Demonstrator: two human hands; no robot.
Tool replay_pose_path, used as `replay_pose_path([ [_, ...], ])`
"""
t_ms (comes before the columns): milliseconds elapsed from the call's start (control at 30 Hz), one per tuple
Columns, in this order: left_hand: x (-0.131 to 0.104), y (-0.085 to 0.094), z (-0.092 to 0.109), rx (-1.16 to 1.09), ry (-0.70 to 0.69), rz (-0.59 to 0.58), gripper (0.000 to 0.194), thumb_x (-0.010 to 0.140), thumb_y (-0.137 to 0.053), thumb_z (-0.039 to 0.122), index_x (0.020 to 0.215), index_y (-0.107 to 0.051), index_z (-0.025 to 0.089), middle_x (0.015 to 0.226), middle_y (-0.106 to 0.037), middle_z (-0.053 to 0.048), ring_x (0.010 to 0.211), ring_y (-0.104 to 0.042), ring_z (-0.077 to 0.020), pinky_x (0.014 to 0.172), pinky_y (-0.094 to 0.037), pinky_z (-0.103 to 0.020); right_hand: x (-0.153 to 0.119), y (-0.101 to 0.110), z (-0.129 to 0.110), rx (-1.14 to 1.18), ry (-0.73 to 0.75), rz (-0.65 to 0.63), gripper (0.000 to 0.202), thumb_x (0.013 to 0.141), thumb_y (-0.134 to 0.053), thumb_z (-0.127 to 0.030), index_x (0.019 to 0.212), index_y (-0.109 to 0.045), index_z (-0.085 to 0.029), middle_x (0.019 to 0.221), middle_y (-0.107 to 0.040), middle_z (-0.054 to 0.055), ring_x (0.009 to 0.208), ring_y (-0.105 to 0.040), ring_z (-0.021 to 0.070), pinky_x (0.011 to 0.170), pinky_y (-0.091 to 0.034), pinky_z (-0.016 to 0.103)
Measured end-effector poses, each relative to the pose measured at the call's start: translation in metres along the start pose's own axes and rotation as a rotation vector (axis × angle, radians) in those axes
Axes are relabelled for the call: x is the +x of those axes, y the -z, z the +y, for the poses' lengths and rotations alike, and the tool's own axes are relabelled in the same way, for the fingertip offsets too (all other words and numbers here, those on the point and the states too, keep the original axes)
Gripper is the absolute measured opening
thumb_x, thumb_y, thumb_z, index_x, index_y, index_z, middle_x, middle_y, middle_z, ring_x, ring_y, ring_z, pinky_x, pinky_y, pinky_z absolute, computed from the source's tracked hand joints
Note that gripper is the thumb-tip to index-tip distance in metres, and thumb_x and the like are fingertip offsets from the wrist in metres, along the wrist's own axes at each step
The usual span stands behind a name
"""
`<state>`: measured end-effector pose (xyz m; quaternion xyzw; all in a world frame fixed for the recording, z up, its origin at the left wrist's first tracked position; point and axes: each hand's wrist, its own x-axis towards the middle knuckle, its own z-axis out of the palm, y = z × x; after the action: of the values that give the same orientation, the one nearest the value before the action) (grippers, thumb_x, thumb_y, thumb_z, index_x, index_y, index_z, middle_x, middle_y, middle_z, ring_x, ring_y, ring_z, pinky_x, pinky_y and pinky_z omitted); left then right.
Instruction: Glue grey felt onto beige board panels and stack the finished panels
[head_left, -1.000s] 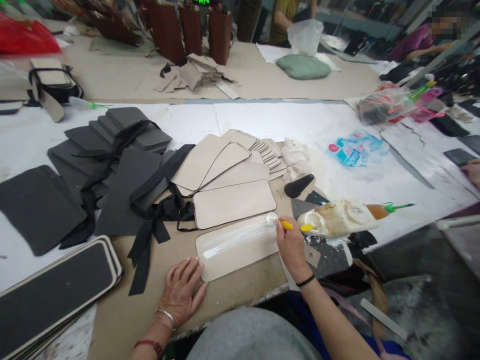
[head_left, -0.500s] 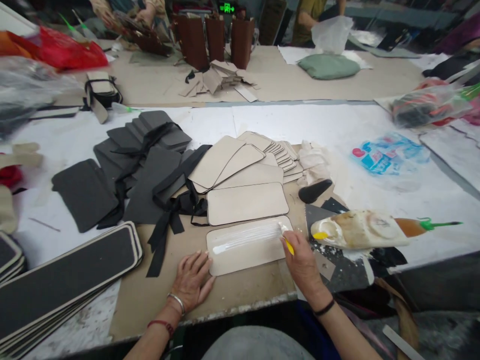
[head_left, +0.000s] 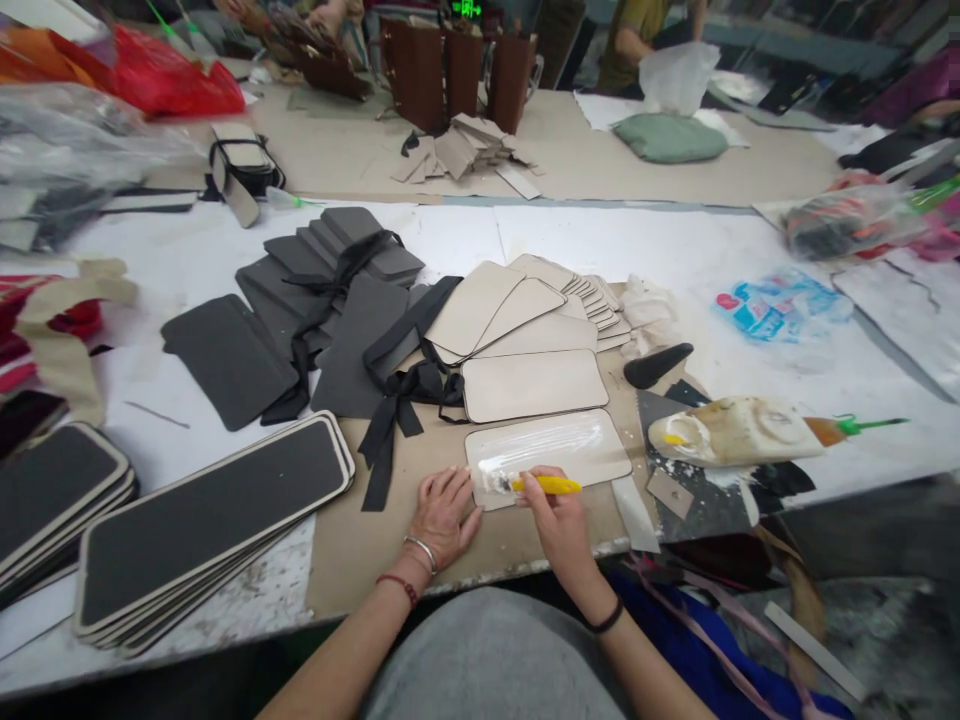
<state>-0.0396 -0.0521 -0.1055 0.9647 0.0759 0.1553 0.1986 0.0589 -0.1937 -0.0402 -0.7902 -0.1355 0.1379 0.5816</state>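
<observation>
A cream panel (head_left: 600,462) with rounded corners lies flat before me, streaked with wet white paste. My right hand (head_left: 559,520) grips a yellow-handled brush (head_left: 556,485); its whitish bristles touch the panel's left part. Flat on the brown board, my left hand (head_left: 442,520) has its fingers stretched out, the tips at the panel's left edge. Just behind lies another cream panel (head_left: 536,385), with a fanned pile of similar panels (head_left: 480,310) beyond it. On the right, a pale container (head_left: 739,430), cut open, holds white paste and a yellow piece.
Dark grey pieces (head_left: 229,360) and black straps (head_left: 409,385) lie left of the cream panels. Long black panels with cream borders (head_left: 210,520) are stacked at front left. A black-handled tool (head_left: 658,366) rests near the container. Other people work across the table beside brown bags (head_left: 412,75).
My right hand has drawn the brush from the panel's right end to its left part, spreading the paste. My left hand stays by the left edge. The camera view has shifted.
</observation>
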Motion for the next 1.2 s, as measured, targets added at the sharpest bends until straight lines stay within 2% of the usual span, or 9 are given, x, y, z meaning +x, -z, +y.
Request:
replay_pose_path([
  [67,0.0,0.001,-0.001,-0.011,-0.001,-0.005,0.028,0.08,-0.051,0.029,0.106,-0.058,0.02,0.115,-0.062,-0.006,0.109,-0.048,-0.0251,0.094,-0.033,-0.044,0.0,-0.004,0.004,0.028,-0.047,0.024,0.026,0.083,-0.05,-0.044,0.084,-0.055,-0.018,0.08,-0.058,0.004,0.064,-0.061,0.0162,0.057,-0.054,0.031],
  [300,-0.001,0.0,-0.004,-0.033,-0.012,-0.022,0.026,0.08,-0.051,0.028,0.104,-0.059,0.021,0.117,-0.061,-0.007,0.11,-0.047,-0.0271,0.094,-0.032,-0.046,-0.006,0.024,0.002,-0.244,-0.031,0.286,0.029,0.08,-0.052,-0.046,0.084,-0.054,-0.018,0.073,-0.058,0.002,0.06,-0.06,0.017,0.064,-0.052,0.034],
  [500,-0.001,-0.002,-0.005,-0.008,-0.03,0.004,0.027,0.08,-0.052,0.028,0.104,-0.058,0.02,0.116,-0.062,-0.006,0.109,-0.048,-0.0261,0.093,-0.033,-0.044,0.004,-0.022,-0.002,0.116,-0.095,0.15,0.033,0.078,-0.053,-0.049,0.084,-0.053,-0.017,0.079,-0.055,0.003,0.064,-0.061,0.016,0.061,-0.056,0.033],
  [567,-0.001,-0.001,-0.004,0.007,-0.036,0.006,0.026,0.079,-0.053,0.028,0.103,-0.059,0.02,0.116,-0.062,-0.006,0.108,-0.049,-0.026,0.092,-0.034,-0.044,0.011,-0.02,0.007,0.142,-0.113,0.167,0.035,0.076,-0.054,-0.052,0.083,-0.053,-0.017,0.079,-0.056,0.003,0.064,-0.061,0.0165,0.06,-0.056,0.034],
  [633,-0.001,0.0,-0.003,0.023,-0.036,0.013,0.025,0.079,-0.053,0.027,0.102,-0.06,0.02,0.115,-0.062,-0.006,0.108,-0.049,-0.0262,0.092,-0.034,-0.044,0.019,0.002,0.02,0.09,-0.102,0.227,0.036,0.075,-0.055,-0.052,0.083,-0.053,-0.017,0.078,-0.057,0.003,0.062,-0.06,0.0168,0.06,-0.055,0.035],
  [800,0.0,-0.001,-0.001,0.041,-0.052,0.048,0.024,0.079,-0.052,0.027,0.101,-0.06,0.021,0.113,-0.063,-0.007,0.107,-0.05,-0.0267,0.092,-0.035,-0.045,0.032,0.094,0.052,-0.203,-0.05,0.424,0.039,0.076,-0.053,-0.054,0.084,-0.055,-0.016,0.073,-0.061,0.005,0.059,-0.061,0.0187,0.062,-0.052,0.036],
  [900,0.001,-0.002,0.0,0.051,-0.058,0.058,0.025,0.079,-0.051,0.026,0.102,-0.06,0.022,0.113,-0.063,-0.008,0.108,-0.05,-0.0265,0.092,-0.035,-0.045,0.036,0.132,0.06,-0.351,-0.024,0.482,0.04,0.08,-0.048,-0.053,0.086,-0.056,-0.015,0.074,-0.063,0.006,0.06,-0.061,0.0191,0.062,-0.05,0.035],
  [1033,0.001,-0.003,-0.002,0.098,-0.093,0.059,0.027,0.079,-0.052,0.025,0.104,-0.059,0.023,0.113,-0.063,-0.007,0.108,-0.05,-0.026,0.091,-0.035,-0.045,0.035,0.147,0.056,-0.587,0.17,0.493,0.034,0.085,-0.043,-0.047,0.086,-0.058,-0.017,0.083,-0.064,0.009,0.078,-0.061,0.0214,0.075,-0.049,0.039],
  [1200,0.0,-0.005,-0.006,0.148,-0.143,0.04,0.027,0.078,-0.053,0.026,0.104,-0.058,0.022,0.114,-0.062,-0.008,0.109,-0.05,-0.0262,0.091,-0.034,-0.043,0.021,0.129,0.05,-0.709,0.378,0.355,0.024,0.088,-0.042,-0.034,0.089,-0.059,-0.018,0.083,-0.064,0.009,0.082,-0.06,0.0208,0.078,-0.05,0.039],
])
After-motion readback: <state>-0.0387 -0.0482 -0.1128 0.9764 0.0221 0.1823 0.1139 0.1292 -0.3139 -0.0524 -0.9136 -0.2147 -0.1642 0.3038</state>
